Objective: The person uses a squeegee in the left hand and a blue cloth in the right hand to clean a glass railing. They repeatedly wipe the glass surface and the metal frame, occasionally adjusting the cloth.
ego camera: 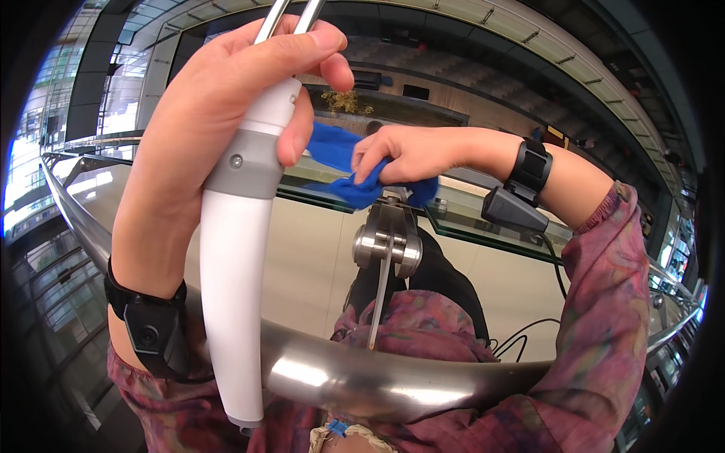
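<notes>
My left hand, at the upper left, is wrapped around a white and grey plastic handle with two metal rods running out of its top. The handle hangs down past the forearm, over the railing. My right hand pinches a bunched blue cloth in the middle of the view. The cloth lies by the top edge of the glass panels, just beyond the steel clamp fitting of the post; part of it spreads to the left behind the left hand's fingers. Both wrists carry black strapped devices.
A thick round steel handrail curves between my body and the glass panel. Past the glass the view drops to a lower floor with a planted bed. A black cable hangs from the right wrist device.
</notes>
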### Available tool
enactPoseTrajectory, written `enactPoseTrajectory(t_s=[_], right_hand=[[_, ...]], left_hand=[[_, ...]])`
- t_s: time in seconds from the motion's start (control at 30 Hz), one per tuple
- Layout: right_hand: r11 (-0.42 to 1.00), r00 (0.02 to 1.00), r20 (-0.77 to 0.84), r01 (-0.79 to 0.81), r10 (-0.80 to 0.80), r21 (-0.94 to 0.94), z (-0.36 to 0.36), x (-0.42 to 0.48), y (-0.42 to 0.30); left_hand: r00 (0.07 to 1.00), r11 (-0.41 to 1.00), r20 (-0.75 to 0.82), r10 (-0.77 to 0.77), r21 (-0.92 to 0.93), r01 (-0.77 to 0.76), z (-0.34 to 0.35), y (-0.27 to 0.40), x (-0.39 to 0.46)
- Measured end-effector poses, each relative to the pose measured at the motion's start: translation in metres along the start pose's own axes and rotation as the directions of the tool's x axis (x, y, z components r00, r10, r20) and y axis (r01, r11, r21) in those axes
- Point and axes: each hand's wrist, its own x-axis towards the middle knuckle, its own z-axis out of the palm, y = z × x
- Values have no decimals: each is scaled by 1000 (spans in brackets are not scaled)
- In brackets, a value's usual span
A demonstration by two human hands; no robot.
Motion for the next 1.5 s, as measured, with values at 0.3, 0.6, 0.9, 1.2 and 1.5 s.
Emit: enactPoseTrajectory(t_s=[0.3, 0.6, 0.9, 1.2, 1.5], right_hand=[[919, 971, 114, -158, 212, -362, 17, 13, 94], [802, 797, 306, -334, 520, -494, 37, 11, 184], [718, 777, 171, -440, 606, -540, 23, 9, 177], [774, 711, 316, -531, 629, -345, 35, 22, 167], [867, 826, 263, -464, 498, -184, 27, 5, 114]], left_hand=[[996, 992, -90, -14, 121, 25, 13, 5, -8], [998, 990, -46, -46, 132, 52, 17, 3, -8], [990, 990, -131, -45, 126, 62, 24, -2, -15], [995, 974, -93, -32, 221, 52, 22, 3, -12], [997, 986, -67, -44, 157, 54, 24, 2, -13]])
